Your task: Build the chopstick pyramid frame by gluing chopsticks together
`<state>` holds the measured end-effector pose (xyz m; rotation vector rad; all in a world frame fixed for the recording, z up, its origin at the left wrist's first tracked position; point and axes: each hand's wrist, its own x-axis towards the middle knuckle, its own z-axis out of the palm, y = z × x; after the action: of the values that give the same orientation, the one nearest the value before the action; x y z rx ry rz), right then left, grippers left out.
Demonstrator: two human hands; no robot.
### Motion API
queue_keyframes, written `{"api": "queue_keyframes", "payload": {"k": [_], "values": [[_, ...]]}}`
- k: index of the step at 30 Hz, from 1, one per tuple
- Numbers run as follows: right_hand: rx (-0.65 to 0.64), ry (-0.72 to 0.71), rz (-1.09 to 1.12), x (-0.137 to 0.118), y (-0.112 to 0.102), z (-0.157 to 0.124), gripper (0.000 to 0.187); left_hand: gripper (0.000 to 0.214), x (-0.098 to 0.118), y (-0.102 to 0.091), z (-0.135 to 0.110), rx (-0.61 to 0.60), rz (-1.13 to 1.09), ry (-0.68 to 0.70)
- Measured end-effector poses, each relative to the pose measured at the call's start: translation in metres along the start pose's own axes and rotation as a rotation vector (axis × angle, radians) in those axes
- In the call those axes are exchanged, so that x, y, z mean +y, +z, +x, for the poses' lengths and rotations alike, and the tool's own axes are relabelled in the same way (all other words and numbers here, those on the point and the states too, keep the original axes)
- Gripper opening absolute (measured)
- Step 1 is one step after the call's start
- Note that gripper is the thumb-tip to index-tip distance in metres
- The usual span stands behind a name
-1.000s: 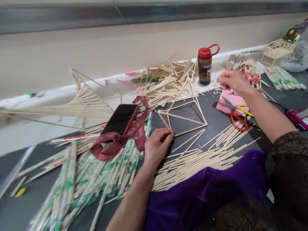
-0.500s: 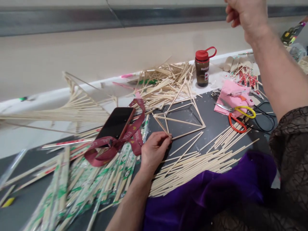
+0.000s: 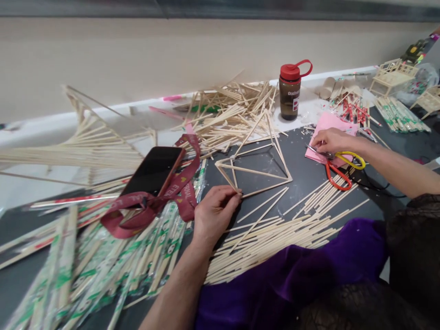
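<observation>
My left hand (image 3: 217,210) pinches the near-left corner of a frame of thin wooden sticks (image 3: 258,171), its sticks meeting in a peak at the back. My right hand (image 3: 328,140) is lowered onto the pink paper (image 3: 327,121), its bent fingers drawn together beside the scissor blades. What they hold, if anything, is hidden. The scissors (image 3: 343,167), with one yellow and one red handle loop, lie half on the paper. In front of the frame, loose wooden sticks (image 3: 275,243) are spread over the dark table.
A phone (image 3: 154,170) with a maroon lanyard (image 3: 185,183) lies on wrapped chopsticks (image 3: 137,256). Behind are a stick pile (image 3: 237,112) and a red-capped bottle (image 3: 289,94). A larger stick structure (image 3: 96,137) stands left, a small stick model (image 3: 393,77) far right. Purple cloth (image 3: 285,279) covers the near edge.
My right hand has come down from high above the table to the pink paper by the scissors. My left hand keeps its pinch on the frame's corner. The view has shifted slightly.
</observation>
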<state>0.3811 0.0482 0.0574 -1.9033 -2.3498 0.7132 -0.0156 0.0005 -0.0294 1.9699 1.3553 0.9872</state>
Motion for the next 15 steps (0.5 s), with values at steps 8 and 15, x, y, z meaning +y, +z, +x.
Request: {"api": "queue_keyframes", "payload": {"k": [8,15], "values": [[0.058,0.035,-0.046,0.004,0.008,0.004,0.015,0.02,0.001,-0.001,-0.001,0.0,0.008,-0.013],[0.239,0.113,-0.082,0.001,-0.012,0.018,0.011,0.019,0.002,-0.001,0.0,-0.011,0.014,-0.021]]}}
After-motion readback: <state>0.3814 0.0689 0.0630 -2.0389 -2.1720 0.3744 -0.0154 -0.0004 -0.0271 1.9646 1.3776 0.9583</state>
